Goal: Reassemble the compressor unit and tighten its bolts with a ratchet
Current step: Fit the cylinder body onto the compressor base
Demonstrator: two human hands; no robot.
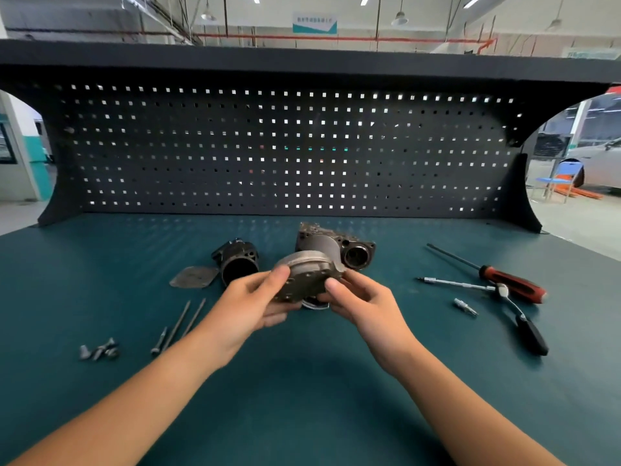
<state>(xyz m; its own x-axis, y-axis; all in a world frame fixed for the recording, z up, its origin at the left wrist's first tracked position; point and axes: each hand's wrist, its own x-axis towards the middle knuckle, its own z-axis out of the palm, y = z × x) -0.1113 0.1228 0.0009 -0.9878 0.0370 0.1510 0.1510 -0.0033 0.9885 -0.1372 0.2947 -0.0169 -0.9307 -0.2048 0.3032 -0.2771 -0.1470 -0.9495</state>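
Both hands, left hand [258, 299] and right hand [361, 299], grip the round grey metal cover plate [304, 275] above the surface. Grey housing [336, 247], long bolts [178, 326] and black-handled ratchet [519, 317] lie apart; assembly barely begun.

The place is a workshop. A dark pegboard [285, 146] backs a green-topped counter [100, 264] strewn with tools. A car [601, 159] stands beyond, under industrial ceiling lights [400, 18].

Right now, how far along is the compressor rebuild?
Early. Nothing looks joined yet. In hand: both the left hand and right hand grip the round cover above the bench. Left: the grey housing, black cylinder and flat plate lie apart, the long bolts and short bolts lie loose, and the ratchet rests untouched on the right.
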